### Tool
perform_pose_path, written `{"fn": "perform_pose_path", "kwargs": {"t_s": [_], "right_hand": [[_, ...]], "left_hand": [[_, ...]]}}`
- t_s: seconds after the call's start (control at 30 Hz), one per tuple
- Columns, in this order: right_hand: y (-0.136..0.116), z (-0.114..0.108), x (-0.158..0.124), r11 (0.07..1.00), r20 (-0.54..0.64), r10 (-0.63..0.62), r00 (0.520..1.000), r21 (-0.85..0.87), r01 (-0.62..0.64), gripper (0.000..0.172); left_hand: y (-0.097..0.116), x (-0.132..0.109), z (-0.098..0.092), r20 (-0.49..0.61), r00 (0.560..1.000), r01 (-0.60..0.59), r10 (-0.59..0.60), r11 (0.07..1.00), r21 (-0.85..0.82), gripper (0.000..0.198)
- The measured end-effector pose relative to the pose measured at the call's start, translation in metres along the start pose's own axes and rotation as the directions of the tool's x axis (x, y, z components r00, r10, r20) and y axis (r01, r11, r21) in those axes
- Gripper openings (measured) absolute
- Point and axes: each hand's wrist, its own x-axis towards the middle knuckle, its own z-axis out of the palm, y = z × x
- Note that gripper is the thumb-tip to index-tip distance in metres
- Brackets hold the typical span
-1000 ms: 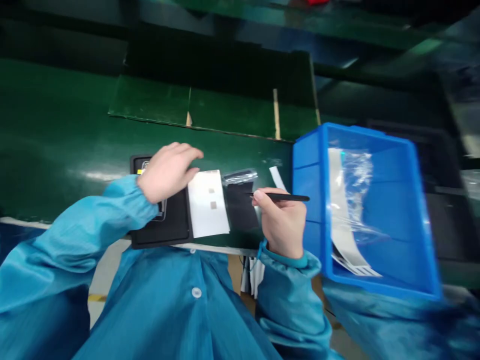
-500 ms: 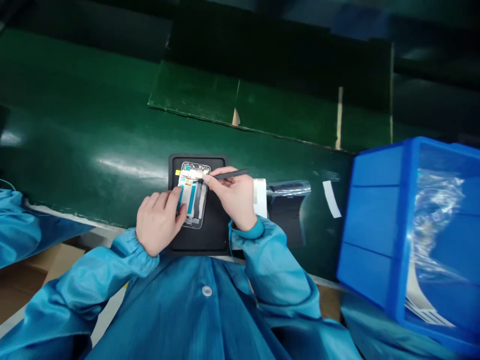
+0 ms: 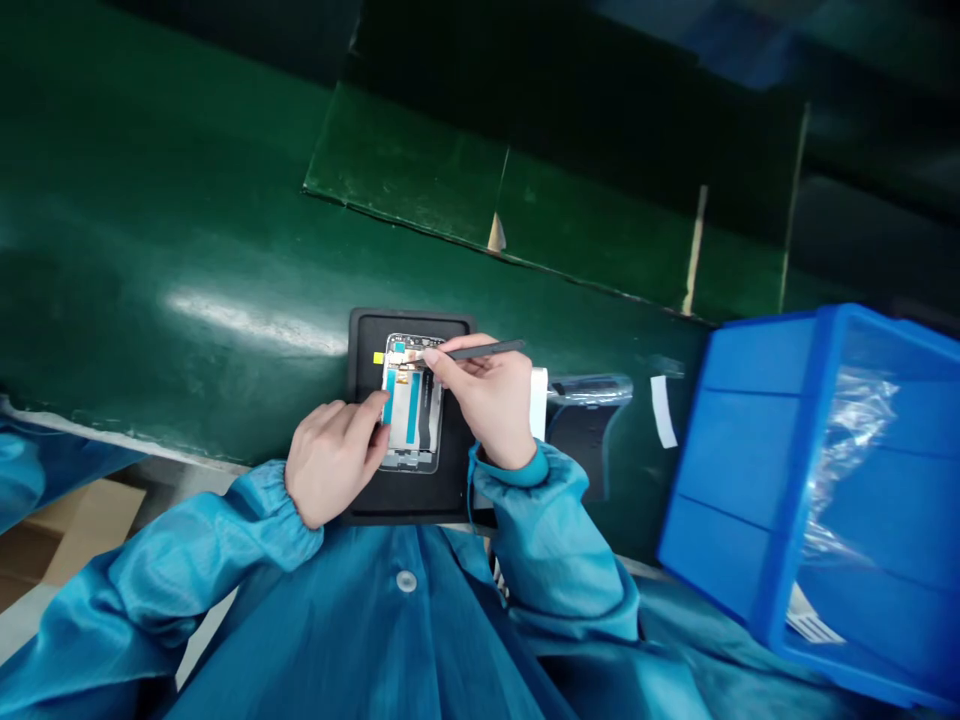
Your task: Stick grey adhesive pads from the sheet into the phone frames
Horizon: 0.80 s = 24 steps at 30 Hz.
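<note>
Left hand, loosely curled, rests its fingertips on the left long edge of a phone frame lying lengthwise on a black mat, while the right hand pinches a black spudger over the frame's far end.

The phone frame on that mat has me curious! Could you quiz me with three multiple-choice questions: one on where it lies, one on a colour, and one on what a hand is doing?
1. Where does the phone frame lie?
A) on the floor
B) on a black mat
C) in a drawer

2. What colour is the plastic bin?
A) red
B) green
C) blue

3. What is the right hand doing?
A) pinching a slim black tool
B) lying empty
C) lifting the bin

Answers:
1. B, the frame sits within the mat's edges.
2. C, its walls show bright blue.
3. A, the hand closes on the tool.
</note>
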Motion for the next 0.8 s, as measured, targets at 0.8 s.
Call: {"fn": "perform_pose_path", "kwargs": {"t_s": [0.8], "right_hand": [[-0.003, -0.001, -0.004, 0.997, -0.007, -0.003, 1.0, -0.078, 0.002, 0.023]], "left_hand": [[-0.021, 0.039, 0.011, -0.017, 0.992, -0.124, 0.125, 0.991, 0.047, 0.03]]}}
